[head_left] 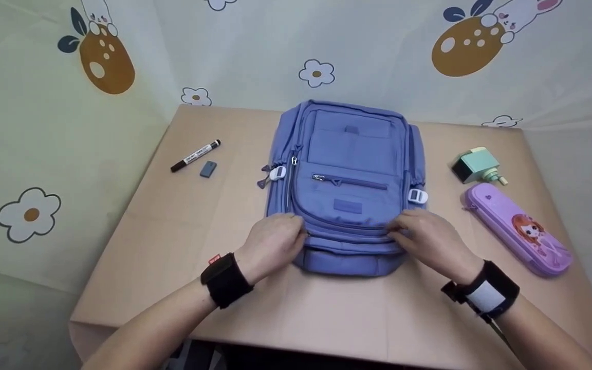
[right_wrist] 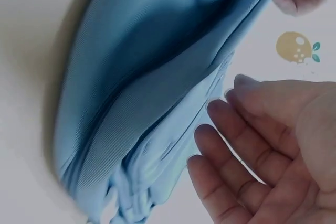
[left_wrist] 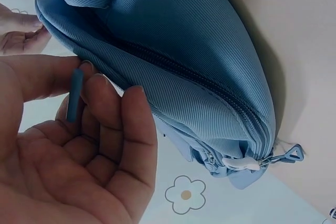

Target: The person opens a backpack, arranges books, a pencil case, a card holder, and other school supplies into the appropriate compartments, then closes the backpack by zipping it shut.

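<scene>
A blue backpack (head_left: 350,149) lies on its back on the table, its front facing up. My left hand (head_left: 273,239) pinches the edge near its lower left side, and a narrow blue strip (left_wrist: 74,95) shows between thumb and fingers in the left wrist view. At the lower right side my right hand (head_left: 432,239) pinches the same edge between thumb and index finger; the other fingers are loosely bent. Between the hands the zippered compartment (right_wrist: 152,40) gapes, its inside dark. Zipper pulls (left_wrist: 287,155) hang at the side of the bag.
On the table (head_left: 142,267), left of the backpack, are a black-and-white marker (head_left: 196,155) and a small grey-blue eraser (head_left: 208,169). To the right are a mint-green box with a crank-like knob (head_left: 478,164) and a purple pencil case (head_left: 501,221). Patterned cloth (head_left: 255,61) hangs behind.
</scene>
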A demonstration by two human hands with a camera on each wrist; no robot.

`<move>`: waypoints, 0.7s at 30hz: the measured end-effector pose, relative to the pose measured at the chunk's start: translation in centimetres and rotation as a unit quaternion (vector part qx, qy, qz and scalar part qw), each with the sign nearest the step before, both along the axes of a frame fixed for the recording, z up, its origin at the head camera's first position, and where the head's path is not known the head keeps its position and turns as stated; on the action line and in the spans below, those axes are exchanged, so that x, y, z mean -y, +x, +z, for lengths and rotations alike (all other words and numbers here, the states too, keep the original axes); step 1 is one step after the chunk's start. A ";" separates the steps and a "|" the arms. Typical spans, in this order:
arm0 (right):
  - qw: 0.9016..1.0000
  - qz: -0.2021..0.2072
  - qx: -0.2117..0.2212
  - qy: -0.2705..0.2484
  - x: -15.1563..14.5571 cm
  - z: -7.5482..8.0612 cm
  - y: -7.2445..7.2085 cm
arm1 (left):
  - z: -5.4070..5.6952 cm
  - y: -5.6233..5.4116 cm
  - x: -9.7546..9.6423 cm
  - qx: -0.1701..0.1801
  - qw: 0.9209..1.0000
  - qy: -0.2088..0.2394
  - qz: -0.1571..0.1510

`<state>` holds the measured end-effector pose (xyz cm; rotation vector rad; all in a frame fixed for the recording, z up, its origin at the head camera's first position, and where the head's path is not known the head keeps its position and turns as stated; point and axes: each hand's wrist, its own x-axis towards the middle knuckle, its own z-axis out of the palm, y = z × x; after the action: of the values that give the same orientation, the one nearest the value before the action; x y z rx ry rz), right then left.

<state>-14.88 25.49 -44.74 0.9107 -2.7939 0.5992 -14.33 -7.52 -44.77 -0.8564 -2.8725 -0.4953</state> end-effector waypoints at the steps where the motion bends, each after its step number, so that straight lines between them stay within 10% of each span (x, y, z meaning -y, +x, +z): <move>1: 1.000 0.002 -0.001 0.002 -0.3 -0.2 0.0 | 0.0 0.0 0.0 0.003 1.000 -0.001 0.003; 21: 0.993 0.054 -0.097 0.047 -1.1 -3.7 -0.8 | 0.7 -0.2 -1.0 0.041 0.999 -0.009 -0.003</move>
<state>-15.71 26.62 -48.49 1.0807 -2.6311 0.3721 -14.56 -6.57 -44.10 -0.8668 -2.9542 -0.5171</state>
